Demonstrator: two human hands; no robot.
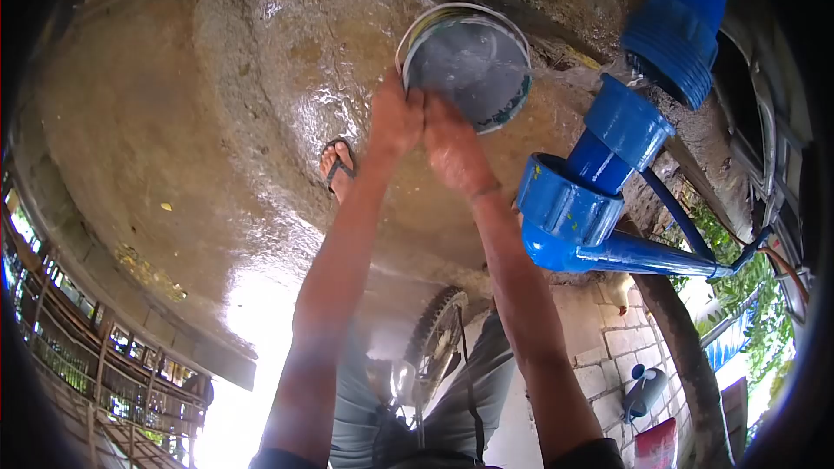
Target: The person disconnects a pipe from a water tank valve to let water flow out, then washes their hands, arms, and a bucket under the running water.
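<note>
A round bucket full of greyish, cloudy water stands on the wet concrete floor, with a thin pale handle lying along its far rim. My left hand is closed at the near left edge of the bucket. Close against it, my right hand has its fingers bent over the near rim. The fingertips of both hands are partly hidden, and the hands are slightly blurred. To the right of the bucket rises a thick blue pipe assembly, apart from both hands.
A blue threaded pipe end hangs over the upper right. My foot in a black flip-flop is on the wet floor. A spoked wheel shows by my legs. At lower right are a dark cylindrical container and a brick wall.
</note>
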